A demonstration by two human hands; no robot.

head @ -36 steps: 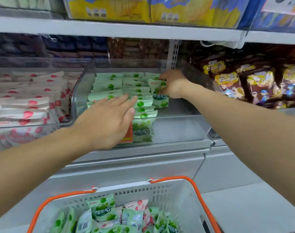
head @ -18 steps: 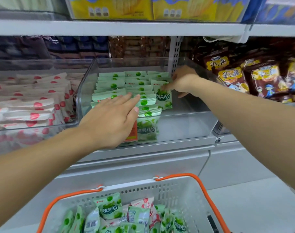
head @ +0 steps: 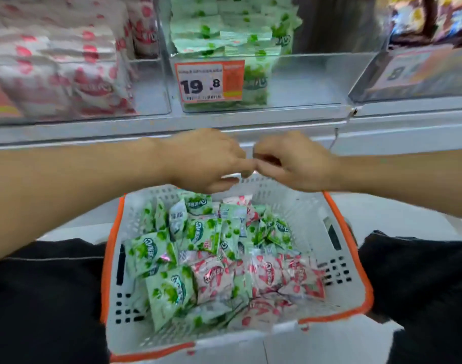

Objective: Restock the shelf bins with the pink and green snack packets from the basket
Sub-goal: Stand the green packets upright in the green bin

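Both hands above basket: left hand and right hand fingers curled, fingertips touching, each grip holding nothing.

There is one view only, from a camera worn on the person's head, tilted forward and steeply down. It looks close over both forearms, so the left hand and right hand sit mid-frame. Just below the hands lies the basket, seen from above between dark-clothed knees. Beyond the hands rise the clear shelf bins, near and blurred, cut off at the top edge.
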